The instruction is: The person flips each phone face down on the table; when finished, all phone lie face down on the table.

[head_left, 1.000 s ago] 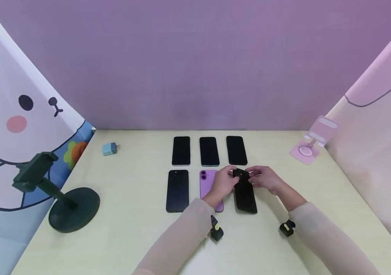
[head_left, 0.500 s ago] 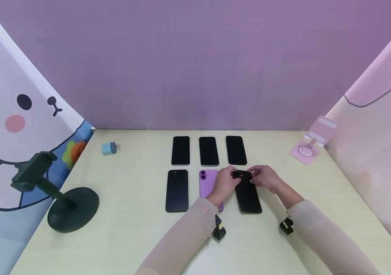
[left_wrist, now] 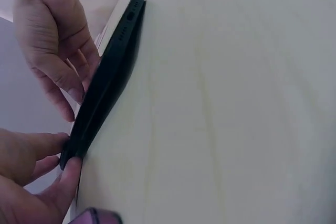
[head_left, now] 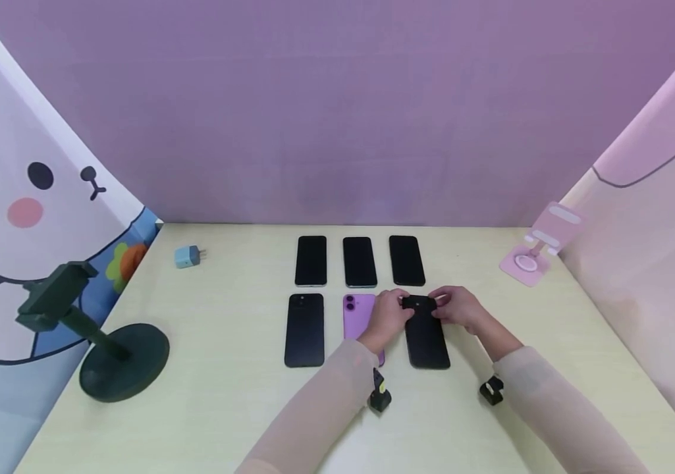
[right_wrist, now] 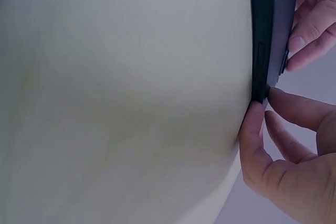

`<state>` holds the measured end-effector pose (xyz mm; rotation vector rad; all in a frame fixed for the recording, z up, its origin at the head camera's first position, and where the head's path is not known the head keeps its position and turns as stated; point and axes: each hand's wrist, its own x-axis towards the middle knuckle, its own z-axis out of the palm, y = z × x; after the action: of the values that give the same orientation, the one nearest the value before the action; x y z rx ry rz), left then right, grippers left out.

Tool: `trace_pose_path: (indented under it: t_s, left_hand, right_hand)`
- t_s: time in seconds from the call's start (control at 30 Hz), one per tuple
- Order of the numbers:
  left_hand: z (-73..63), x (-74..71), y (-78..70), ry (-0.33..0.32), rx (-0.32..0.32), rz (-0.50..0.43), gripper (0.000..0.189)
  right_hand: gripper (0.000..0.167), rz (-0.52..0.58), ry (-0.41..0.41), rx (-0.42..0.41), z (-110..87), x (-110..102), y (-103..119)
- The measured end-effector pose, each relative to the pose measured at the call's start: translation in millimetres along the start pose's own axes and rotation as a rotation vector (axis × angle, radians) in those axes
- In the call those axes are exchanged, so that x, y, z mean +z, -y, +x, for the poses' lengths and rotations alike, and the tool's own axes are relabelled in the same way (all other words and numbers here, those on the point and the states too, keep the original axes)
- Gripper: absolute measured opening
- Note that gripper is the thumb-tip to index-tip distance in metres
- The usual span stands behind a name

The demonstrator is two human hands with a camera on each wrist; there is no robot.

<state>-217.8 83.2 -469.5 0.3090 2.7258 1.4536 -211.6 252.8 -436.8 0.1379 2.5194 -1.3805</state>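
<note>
Filling the far side, a plain purple fabric backdrop (head_left: 337, 125) rises behind a pale wood-grained table (head_left: 236, 421), with a pastel panel printed with a white cartoon animal (head_left: 29, 171) on the left and a pink panel with dark curved outlines (head_left: 663, 263) on the right. Near the left edge stands a dark green, round-based stand (head_left: 124, 365); at the far right is a smaller pink stand with a square base (head_left: 527, 262).

Both bare hands meet right of centre. The left hand (head_left: 386, 316) pinches the far left corner of a black rectangular phone (head_left: 427, 339), and the right hand (head_left: 457, 307) pinches its far right corner, both with a narrow grip. This phone is rightmost in the near row; its near end shows a port and small holes. Left of it come a purple phone with two lenses (head_left: 357, 315), partly covered by the left hand, and a matte black phone (head_left: 304, 330).

Three dark-screened phones (head_left: 360, 262) form the far row. Any lettering on the phones is too small to read. A light blue cube charger with metal prongs (head_left: 188, 257) lies far left.
</note>
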Motion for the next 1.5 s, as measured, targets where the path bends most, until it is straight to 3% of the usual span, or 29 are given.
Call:
trace_pose_path:
  t_s: [0.27,0.43,0.53,0.67,0.8,1.0,1.13,1.33,1.5]
  left_hand:
    - [3.1,-1.2,3.3,-0.018,0.039,0.045,0.027]
    - [4.7,-0.8,4.9,0.004,0.044,0.051,0.027]
    - [6.8,-2.4,6.1,0.027,0.022,0.027,0.028]
    - [14.6,-5.6,9.4,-0.012,0.019,-0.066,0.030]
    - [24.6,-4.9,11.2,-0.070,0.059,-0.140,0.030]
    - [39.2,-1.0,9.6,-0.125,0.091,-0.045,0.029]
    - [46.3,3.8,7.4,-0.138,0.074,0.026,0.028]
    - [51.8,1.7,3.6,-0.120,0.034,-0.015,0.030]
    - [53.6,0.3,6.1,-0.121,0.011,0.011,0.030]
  right_hand:
    - [0.039,-0.061,-0.004,0.027,5.0,0,2]
    - [0.039,-0.039,0.021,0.031,4.5,-3,2]
    - [0.039,-0.027,0.058,0.029,4.7,-7,2]
    - [0.040,-0.026,0.086,-0.019,12.0,-13,2]
    - [0.043,-0.018,0.049,-0.088,23.5,-19,5]
    - [0.046,-0.025,-0.020,-0.091,40.7,-18,13]
    - [0.047,-0.063,-0.059,-0.030,45.9,-16,13]
    - [0.048,-0.021,-0.091,0.012,59.3,-9,13]
    - [0.045,-0.002,-0.128,0.015,67.0,-1,13]
